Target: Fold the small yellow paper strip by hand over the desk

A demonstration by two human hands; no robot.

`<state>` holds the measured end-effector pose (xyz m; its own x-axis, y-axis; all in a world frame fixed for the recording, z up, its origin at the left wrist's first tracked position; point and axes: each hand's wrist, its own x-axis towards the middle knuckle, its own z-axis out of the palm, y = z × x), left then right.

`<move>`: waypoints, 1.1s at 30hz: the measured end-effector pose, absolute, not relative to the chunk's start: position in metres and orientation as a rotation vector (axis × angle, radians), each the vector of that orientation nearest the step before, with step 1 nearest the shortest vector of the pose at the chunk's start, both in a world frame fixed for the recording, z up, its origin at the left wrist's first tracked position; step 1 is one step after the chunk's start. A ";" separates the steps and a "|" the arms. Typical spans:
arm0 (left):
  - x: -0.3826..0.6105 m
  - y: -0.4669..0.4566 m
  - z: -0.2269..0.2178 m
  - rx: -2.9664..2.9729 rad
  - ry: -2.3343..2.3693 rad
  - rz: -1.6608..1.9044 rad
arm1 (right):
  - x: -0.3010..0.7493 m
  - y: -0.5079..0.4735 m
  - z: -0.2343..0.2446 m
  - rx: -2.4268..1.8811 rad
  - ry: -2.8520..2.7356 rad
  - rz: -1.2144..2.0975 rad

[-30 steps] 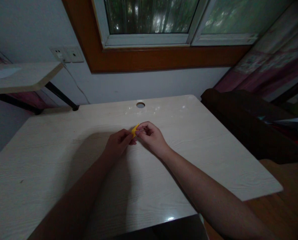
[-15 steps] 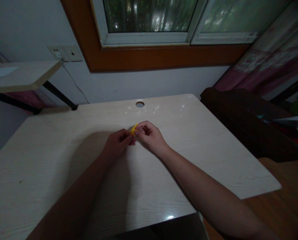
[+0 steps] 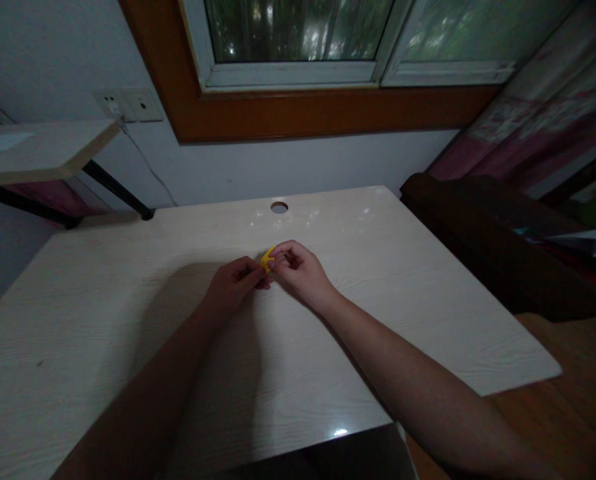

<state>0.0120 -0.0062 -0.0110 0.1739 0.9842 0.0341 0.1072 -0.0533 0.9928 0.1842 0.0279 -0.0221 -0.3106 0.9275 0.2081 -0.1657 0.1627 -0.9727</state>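
Observation:
A small yellow object [image 3: 267, 259], pointed at its upper end, is pinched between my two hands over the middle of the desk [image 3: 428, 320]. My left hand [image 3: 235, 281] grips its lower left side between thumb and fingers. From the right, the thumb and fingertips of my right hand [image 3: 301, 270] close on its other side. The fingers cover much of it, so its exact kind cannot be made out.
A round cable hole [image 3: 279, 207] is cut near the desk's back edge. On the left stands a raised shelf [image 3: 53, 150] on black legs. A white cord [image 3: 148, 163] hangs from the wall socket [image 3: 128, 105]. Dark wooden furniture [image 3: 478, 233] flanks the desk's right side.
Both hands keep the same grip on the yellow object. The whole view has shifted very slightly; nothing else visibly differs.

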 end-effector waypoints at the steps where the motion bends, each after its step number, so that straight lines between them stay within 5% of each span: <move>1: 0.012 -0.006 -0.011 1.397 1.136 1.055 | 0.184 0.028 -0.022 -0.785 -1.416 1.372; 33: 0.010 -0.004 -0.009 1.394 1.121 0.987 | 0.185 0.028 -0.019 -0.758 -1.405 1.363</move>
<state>0.0095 -0.0038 -0.0088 0.2224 0.9749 -0.0093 0.1149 -0.0167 0.9932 0.1846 0.0278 -0.0193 -0.3085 0.9242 0.2253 -0.1974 0.1696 -0.9656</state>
